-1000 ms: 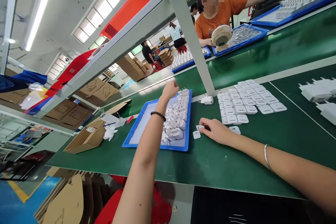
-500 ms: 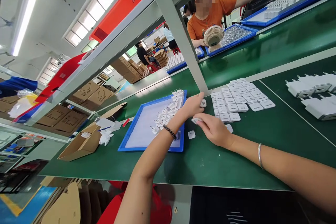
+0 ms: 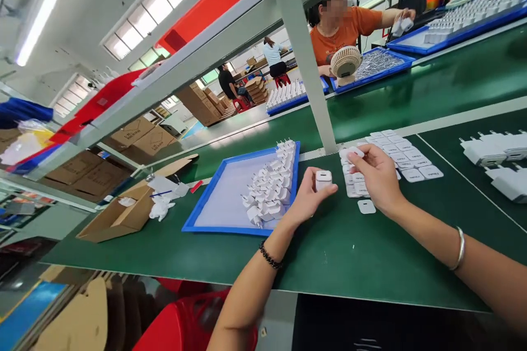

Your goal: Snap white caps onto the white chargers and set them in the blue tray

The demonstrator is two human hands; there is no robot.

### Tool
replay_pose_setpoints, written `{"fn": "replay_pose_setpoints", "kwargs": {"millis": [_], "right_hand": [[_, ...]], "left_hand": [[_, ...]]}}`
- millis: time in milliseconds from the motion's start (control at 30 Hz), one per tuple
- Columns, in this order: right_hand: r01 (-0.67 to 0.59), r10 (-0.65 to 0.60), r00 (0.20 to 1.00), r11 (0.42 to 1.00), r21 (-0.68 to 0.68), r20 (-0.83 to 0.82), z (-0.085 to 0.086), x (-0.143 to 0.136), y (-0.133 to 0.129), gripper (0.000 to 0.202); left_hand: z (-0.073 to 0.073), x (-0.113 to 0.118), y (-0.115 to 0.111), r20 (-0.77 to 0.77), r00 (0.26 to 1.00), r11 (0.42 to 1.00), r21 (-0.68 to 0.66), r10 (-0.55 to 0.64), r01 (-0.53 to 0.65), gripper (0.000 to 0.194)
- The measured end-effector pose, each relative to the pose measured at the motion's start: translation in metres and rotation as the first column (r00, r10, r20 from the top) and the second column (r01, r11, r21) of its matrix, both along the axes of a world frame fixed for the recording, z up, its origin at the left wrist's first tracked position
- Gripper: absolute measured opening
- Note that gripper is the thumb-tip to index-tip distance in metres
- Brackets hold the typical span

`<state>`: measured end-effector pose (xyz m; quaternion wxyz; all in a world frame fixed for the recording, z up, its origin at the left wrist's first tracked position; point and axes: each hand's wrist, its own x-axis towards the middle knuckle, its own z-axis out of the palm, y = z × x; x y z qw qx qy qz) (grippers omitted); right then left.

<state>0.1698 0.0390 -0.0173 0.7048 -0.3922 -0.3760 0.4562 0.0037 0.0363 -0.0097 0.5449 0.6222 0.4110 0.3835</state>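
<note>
My left hand (image 3: 309,197) is closed around a white plug charger (image 3: 323,177), its face with a dark slot turned up. My right hand (image 3: 381,175) pinches a thin white square cover (image 3: 351,153) above the near-left part of the laid-out covers. Those white square covers (image 3: 411,154) lie in rows on the green table, some with small print. One slotted cover (image 3: 366,207) lies apart, just below my right hand. Left of my left hand, a blue-rimmed tray (image 3: 230,229) holds a heap of white plug chargers (image 3: 269,189), prongs showing.
More chargers (image 3: 508,178) stand on the right. A shelf post (image 3: 315,88) rises behind my hands. An open cardboard box (image 3: 119,225) and white crumpled plastic lie left. Across the bench, a co-worker in orange (image 3: 343,33) sits behind a small fan (image 3: 346,63) and blue trays.
My hands have moved apart: the right hand has gone right and up to the covers, and the left has turned its charger face up. The co-worker's outstretched arm has drawn back.
</note>
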Motion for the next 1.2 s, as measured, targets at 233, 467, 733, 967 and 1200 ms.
{"fn": "replay_pose_setpoints", "kwargs": {"millis": [233,467,733,967,1200], "right_hand": [[-0.314,0.326,0.933,0.944,-0.097,0.154,0.0,0.001,-0.004,0.034],[-0.474,0.494,0.851,0.869,-0.145,0.178,0.014,0.007,-0.015,0.033],[-0.545,0.583,0.792,0.809,-0.22,0.182,0.029,0.017,-0.023,0.03],[-0.505,0.556,0.765,0.831,-0.232,0.326,0.032,0.02,-0.027,0.023],[-0.524,0.559,0.74,0.828,-0.201,0.375,0.033,0.021,-0.028,0.016]], "left_hand": [[-0.006,-0.005,-0.008,0.176,0.984,0.999,-0.031,-0.029,0.035,0.058],[0.008,-0.011,-0.012,0.402,0.904,0.971,-0.119,-0.142,0.206,0.049],[0.007,-0.011,-0.006,0.497,0.848,0.947,-0.139,-0.187,0.29,0.041],[0.008,-0.012,-0.005,0.476,0.853,0.942,-0.131,-0.214,0.309,0.04],[0.004,-0.011,-0.004,0.499,0.835,0.934,-0.126,-0.231,0.333,0.038]]}}
